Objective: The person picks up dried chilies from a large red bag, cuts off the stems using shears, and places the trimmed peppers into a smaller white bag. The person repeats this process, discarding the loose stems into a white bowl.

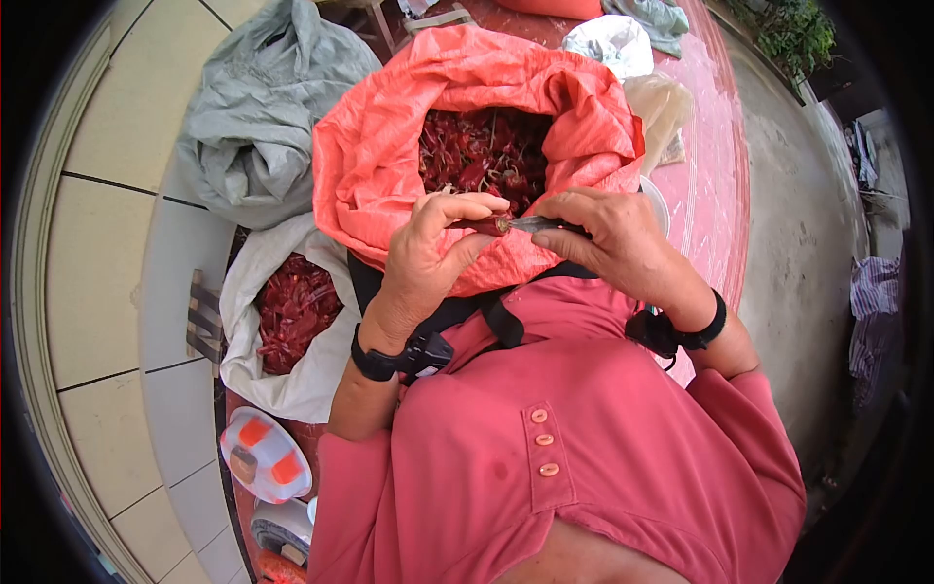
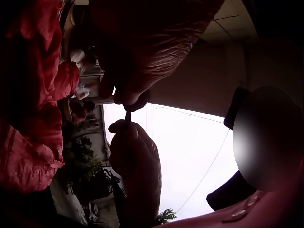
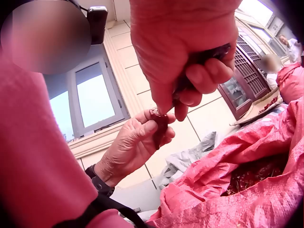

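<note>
We see the left hand (image 1: 425,248) with thumb and fingers curled in a pinch on a dark red pod (image 1: 494,226), which sits between the two hands with its cut end turned toward the right one; the right hand (image 1: 623,238) has its fingers folded around a dark-handled tool (image 1: 545,226), probably a small knife, though the fingers cover much of it, and its tip meets the pod's end; the fingertips of both hands come close together over the near side of a red sack (image 1: 375,146), and just beyond them we look into its mouth at more red pods (image 1: 477,156); left of the left hand we find a white sack (image 1: 251,365) holding red pieces (image 1: 295,311), with a grey sack (image 1: 243,136) farther out; right of the right hand runs a pink-red surface (image 1: 715,127), then concrete ground (image 1: 790,185); well left of both hands stands a tiled wall (image 1: 107,253)
</note>
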Tool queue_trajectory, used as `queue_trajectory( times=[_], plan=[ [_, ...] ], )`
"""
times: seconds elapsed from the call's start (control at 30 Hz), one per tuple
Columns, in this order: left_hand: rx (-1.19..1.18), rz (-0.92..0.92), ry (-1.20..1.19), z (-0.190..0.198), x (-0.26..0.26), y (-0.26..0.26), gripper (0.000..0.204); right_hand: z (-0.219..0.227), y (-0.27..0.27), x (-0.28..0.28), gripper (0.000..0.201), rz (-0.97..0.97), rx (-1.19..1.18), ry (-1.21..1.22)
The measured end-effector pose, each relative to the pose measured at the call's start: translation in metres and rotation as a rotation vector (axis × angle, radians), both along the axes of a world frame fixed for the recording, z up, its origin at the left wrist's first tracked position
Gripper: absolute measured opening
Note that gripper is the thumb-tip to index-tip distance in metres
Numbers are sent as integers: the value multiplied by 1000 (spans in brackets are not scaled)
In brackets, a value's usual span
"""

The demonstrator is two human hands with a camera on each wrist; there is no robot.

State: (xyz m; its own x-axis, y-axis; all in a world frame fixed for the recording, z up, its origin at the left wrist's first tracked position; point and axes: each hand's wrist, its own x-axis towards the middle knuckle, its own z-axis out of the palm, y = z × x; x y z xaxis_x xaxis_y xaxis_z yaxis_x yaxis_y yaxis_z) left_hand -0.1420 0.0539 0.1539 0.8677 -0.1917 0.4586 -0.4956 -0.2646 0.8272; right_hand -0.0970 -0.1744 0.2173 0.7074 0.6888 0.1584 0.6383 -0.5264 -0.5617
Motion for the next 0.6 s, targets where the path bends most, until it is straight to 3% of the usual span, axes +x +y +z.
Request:
queue_trajectory(
  times=[0.13,0.23,0.43,0.5,0.6],
  plan=[
    [-84,-43,222,13,-3,-3,23,1,1,0,25,26,-3,-53],
    [-95,-28,252,3,-3,-6,21,-2,3,-2,26,3,10,-54],
    [-87,181,82,-17,-4,-22,24,-22,14,-14,24,-184,91,-78],
    [-119,151,123,-15,-4,-26,24,-25,17,-17,23,-232,134,-68],
    [-66,160,102,-22,-4,-27,24,-32,18,-16,22,-245,226,141]
  ],
)
